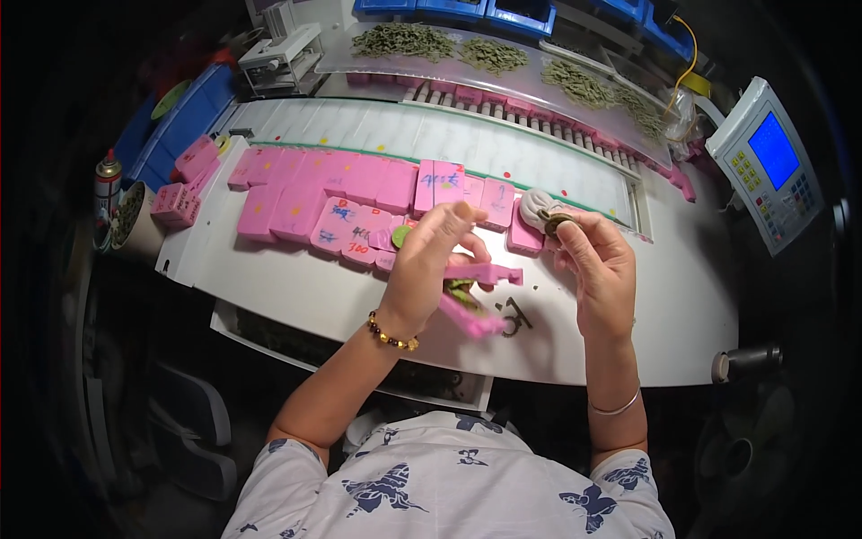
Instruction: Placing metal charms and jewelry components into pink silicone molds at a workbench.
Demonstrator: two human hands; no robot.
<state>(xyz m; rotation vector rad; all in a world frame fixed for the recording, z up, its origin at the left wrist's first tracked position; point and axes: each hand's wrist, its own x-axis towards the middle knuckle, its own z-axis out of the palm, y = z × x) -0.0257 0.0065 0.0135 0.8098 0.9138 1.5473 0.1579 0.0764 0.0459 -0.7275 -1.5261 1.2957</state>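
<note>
My left hand is closed on a pink rubber mold that is spread apart, with green material showing between its halves. Its lower flap is blurred. My right hand pinches a small dark olive piece between thumb and fingers, to the right of the mold. Just behind that piece lies a pale grey, rounded soft thing, resting on pink blocks. Dark curled bits lie on the white tabletop between my hands.
Rows of pink blocks, some with handwriting, stand left and ahead. Behind them runs a plastic-covered strip. Heaps of green pieces lie on a raised clear shelf. A control panel with blue screen stands right, a spray can far left.
</note>
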